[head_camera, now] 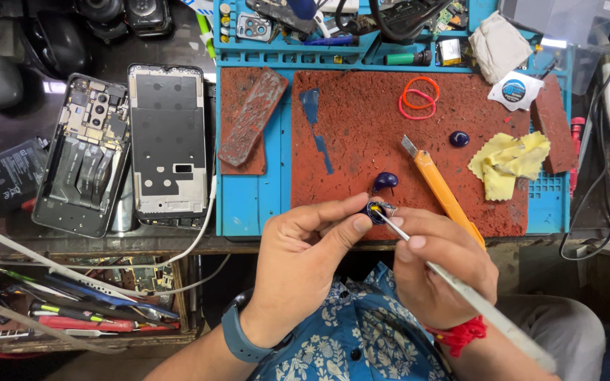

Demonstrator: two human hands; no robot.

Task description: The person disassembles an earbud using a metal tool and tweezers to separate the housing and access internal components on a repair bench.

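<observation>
My left hand [298, 264] pinches a small dark blue earbud half [376, 210] between thumb and forefinger, just over the near edge of the blue work mat [255, 197]. My right hand [440, 261] grips a thin metal-tipped tool [460, 282] like a pen, its tip touching the open inside of the earbud half. Two more dark blue earbud pieces lie on the red pad: one [384, 181] just beyond my fingers, another [459, 138] further right. An orange utility knife [440, 187] lies diagonally beside my right hand.
Two opened phone bodies [82, 155] [167, 141] lie left of the mat. Orange rubber bands [419, 97], a yellow cloth [510, 161], a rusty-red block [252, 116] and a parts tray [333, 28] sit further back. A drawer of tools [72, 303] hangs open at lower left. White cables cross the left edge.
</observation>
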